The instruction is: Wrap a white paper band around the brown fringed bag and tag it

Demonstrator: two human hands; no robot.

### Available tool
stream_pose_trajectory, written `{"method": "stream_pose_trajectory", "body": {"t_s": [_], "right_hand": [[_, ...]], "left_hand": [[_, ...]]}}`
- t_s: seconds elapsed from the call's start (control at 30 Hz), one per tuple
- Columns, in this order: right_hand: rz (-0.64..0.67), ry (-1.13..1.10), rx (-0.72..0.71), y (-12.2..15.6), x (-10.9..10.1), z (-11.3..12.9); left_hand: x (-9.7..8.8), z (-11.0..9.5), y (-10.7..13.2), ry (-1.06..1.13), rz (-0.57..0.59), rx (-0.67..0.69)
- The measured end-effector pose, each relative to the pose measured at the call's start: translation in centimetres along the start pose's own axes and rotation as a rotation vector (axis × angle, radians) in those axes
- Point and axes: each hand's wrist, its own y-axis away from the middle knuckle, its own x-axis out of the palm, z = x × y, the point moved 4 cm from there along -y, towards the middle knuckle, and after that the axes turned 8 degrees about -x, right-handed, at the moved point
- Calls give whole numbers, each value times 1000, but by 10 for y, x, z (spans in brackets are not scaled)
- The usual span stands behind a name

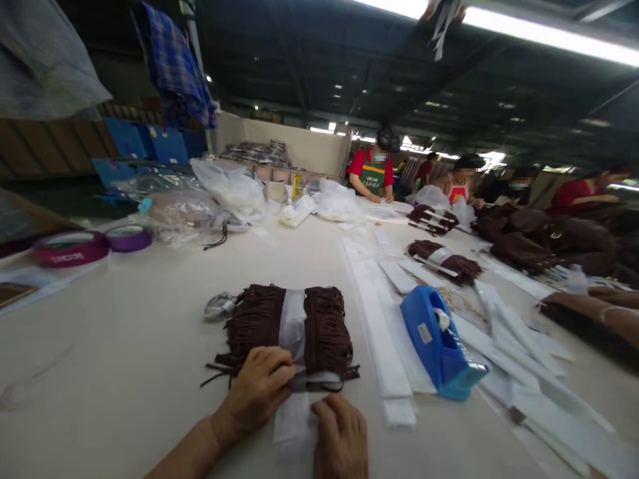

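Head view: brown fringed bundle (289,329) flat on table (100,332), banded by white paper strip (293,319). Could slip loose if strip end springs open. Left hand (259,386) fingertips pressed together on bundle's near edge; right hand (341,439) curled just below, fingers closed. Blue tape dispenser (439,342) right of bundle.

Dark brown fringed bundle (289,326) wears a white paper band (293,319); blue tape dispenser (439,342) at three o'clock; magenta tape roll (71,247) at ten.
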Motion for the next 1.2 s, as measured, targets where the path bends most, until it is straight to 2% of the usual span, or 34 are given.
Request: {"method": "stream_pose_trajectory", "body": {"t_s": [0.07, 0.13, 0.37, 0.47, 0.53, 0.7, 0.83, 0.97, 1.2], "right_hand": [[-29, -89, 127, 5, 4, -11], [-19, -199, 179, 7, 7, -16], [68, -397, 170, 1, 9, -14], [98, -452, 79, 0, 8, -8], [82, -414, 5, -1, 7, -3], [-131, -315, -228, -14, 0, 16], [-128, -365, -387, -26, -5, 25], [-118, -355, -445, -26, -7, 28], [-72, -300, -495, -18, 2, 37]], "left_hand": [[0, 0, 0, -15, 28, -5], [1, 1, 1, -14, 43, -11], [0, 1, 3, 9, 32, -21], [0, 0, 2, 13, 34, -27], [0, 0, 2, 11, 43, -22], [1, 0, 4, -14, 49, 21], [2, 1, 4, -43, 44, 78], [2, 2, 3, -69, 36, 94], [3, 3, 6, -74, 31, 95]]}}
